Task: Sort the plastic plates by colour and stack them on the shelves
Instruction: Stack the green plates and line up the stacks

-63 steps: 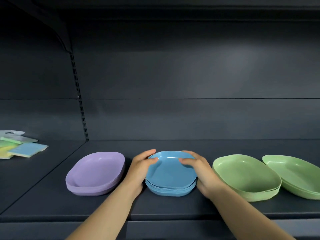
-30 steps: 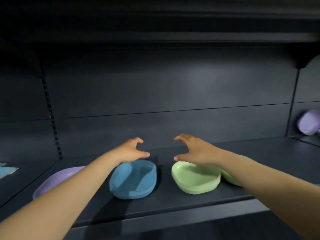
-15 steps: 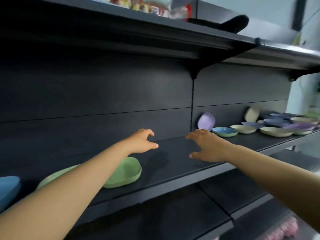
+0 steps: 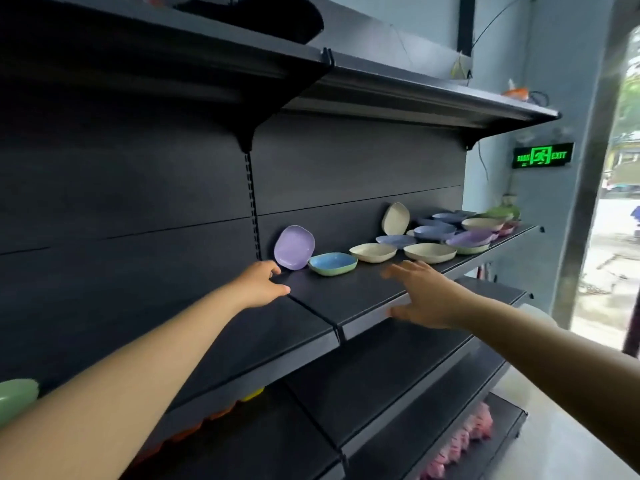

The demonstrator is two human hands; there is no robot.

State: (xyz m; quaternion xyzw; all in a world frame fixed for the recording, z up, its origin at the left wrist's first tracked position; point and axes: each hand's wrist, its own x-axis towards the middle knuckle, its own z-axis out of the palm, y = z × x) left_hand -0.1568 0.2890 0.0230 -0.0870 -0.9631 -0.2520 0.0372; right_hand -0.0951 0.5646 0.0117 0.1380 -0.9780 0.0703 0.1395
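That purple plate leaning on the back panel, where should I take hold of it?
Take the purple plate by its upper rim, coming from above and in front with the left hand, the nearer one. It stands tilted on edge, hollow side outward, with its lower edge on the shelf, so probably only the top rim is free.

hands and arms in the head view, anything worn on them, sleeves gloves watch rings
Both forearms are bare as far as the view shows: no sleeves in sight. The left hand and right hand wear no gloves, and no watch, bracelet or ring shows, though the right hand is slightly blurred.
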